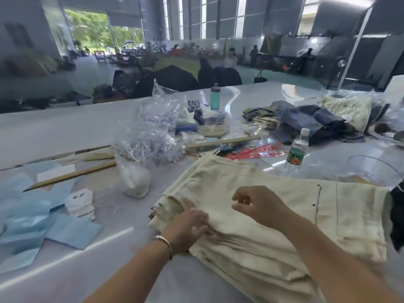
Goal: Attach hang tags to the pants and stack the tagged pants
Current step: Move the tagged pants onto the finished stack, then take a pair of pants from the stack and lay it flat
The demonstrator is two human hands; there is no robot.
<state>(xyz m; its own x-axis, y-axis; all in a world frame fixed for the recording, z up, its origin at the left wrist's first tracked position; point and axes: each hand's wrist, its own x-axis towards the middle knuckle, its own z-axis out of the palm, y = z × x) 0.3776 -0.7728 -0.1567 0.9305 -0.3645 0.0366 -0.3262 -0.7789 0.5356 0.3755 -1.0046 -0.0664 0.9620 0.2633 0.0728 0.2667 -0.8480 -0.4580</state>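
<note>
Pants: cream, folded, several layers stacked on the table, at the near right of it. Top piece shows dark stitching and two dark studs toward its right end.

Left hand: on the near left edge of the pants, fingers bent and pressed into the cloth at a fold. The hand is blurred; whether it pinches the fabric or only presses it cannot be told. A bracelet sits on the wrist.

Right hand: above the middle of the pants, just beyond the left hand. Fingers curled, thumb and forefinger brought near each other with a gap between. A thin pale line shows between them; whether anything is held cannot be told.

Tags: small white stack, left of the pants, lying on blue sheets.

Left of the pants, farther back: a wooden stick and a clear bag of plastic fasteners.

Beyond the pants: a water bottle with red-green label, upright. Behind it, a heap of dark garments. A teal bottle stands well back.
</note>
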